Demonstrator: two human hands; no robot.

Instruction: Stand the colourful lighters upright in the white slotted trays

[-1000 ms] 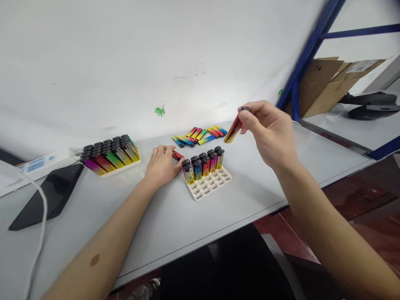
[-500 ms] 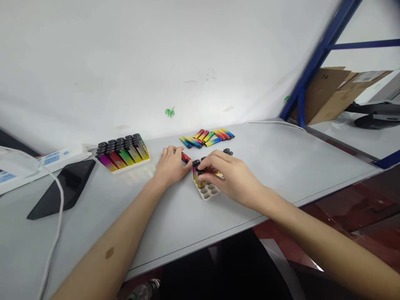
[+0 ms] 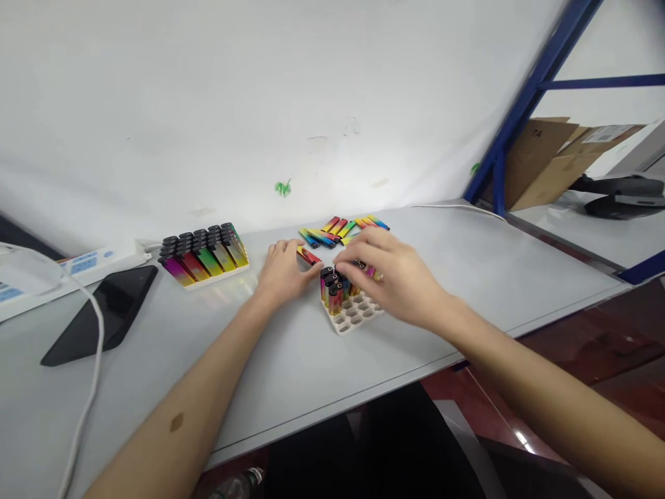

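Observation:
A pale tray with round holes (image 3: 358,317) stands at the middle of the table, its left and back holes filled with upright lighters (image 3: 335,298). Over its back part is my right hand (image 3: 389,277), fingers bent and parted, with nothing visible between them. My left hand (image 3: 285,270) rests on the table left of the tray, thumb and fingers apart. Between them lies a red and yellow lighter (image 3: 309,256), loose on the table. Several more colourful lighters (image 3: 325,237) lie flat behind the hands.
A full tray of lighters (image 3: 205,256) stands at the left. Beside it are a black phone (image 3: 104,312), a white power strip (image 3: 88,267) and a white cable (image 3: 96,381). A blue frame (image 3: 499,159) and cardboard boxes (image 3: 545,166) are at the right.
My right hand has risen and moved slightly right, off the front-left lighter, which now stands uncovered in the tray. The red and yellow lighter by my left hand shows more.

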